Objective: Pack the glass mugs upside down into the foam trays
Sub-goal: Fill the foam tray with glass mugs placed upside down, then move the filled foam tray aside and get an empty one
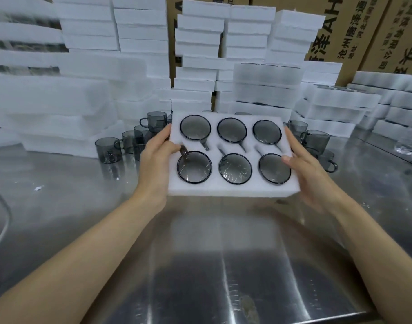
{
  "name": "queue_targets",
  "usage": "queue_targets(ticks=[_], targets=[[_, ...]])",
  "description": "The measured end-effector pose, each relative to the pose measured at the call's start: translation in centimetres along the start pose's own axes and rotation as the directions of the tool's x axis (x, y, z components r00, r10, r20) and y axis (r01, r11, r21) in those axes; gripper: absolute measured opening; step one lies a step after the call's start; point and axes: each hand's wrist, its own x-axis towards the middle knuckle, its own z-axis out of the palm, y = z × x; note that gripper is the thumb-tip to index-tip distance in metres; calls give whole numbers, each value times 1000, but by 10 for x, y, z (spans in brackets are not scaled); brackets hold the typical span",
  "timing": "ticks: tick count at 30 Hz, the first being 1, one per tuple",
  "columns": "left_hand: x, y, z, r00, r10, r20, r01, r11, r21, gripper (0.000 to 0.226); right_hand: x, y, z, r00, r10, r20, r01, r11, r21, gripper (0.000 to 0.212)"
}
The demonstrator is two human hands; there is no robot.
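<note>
Both bare forearms reach forward to the foam tray (230, 190). The left hand (157, 157) grips its left edge, thumb curled over the top (fingers hidden beneath). The right hand (304, 167) grips its right edge, thumb pressed on the top face.

A stainless steel table (223, 265) fills the foreground, and its brushed surface reflects the light from above in pale bands. Behind it stand brown cardboard boxes (354, 26) with black Chinese print. A thin pale cable (4, 220) curves over the table's left edge
</note>
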Motion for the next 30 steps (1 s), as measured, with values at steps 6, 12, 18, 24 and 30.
queue_targets(ticks=[6, 12, 18, 24, 30], targets=[[2, -21, -2, 915, -74, 397, 121, 988, -95, 74, -1, -2, 6, 972, -64, -225, 84, 993, 81, 43], [1, -37, -4, 952, -76, 296, 129, 978, -166, 71, -8, -1, 15, 926, -260, -273, 162, 928, -335, 49], [6, -41, -7, 978, -116, 172, 156, 958, -242, 60, 6, -11, 46, 693, -613, 380, 360, -162, -919, 37], [19, -39, -4, 983, -57, 177, 118, 928, -354, 56, 24, -26, 62, 718, -584, 379, 283, -252, -925, 17], [27, -52, 7, 990, 3, 142, -8, 999, 37, 54, 108, -57, 50, 795, -572, 203, 212, -53, -976, 26]])
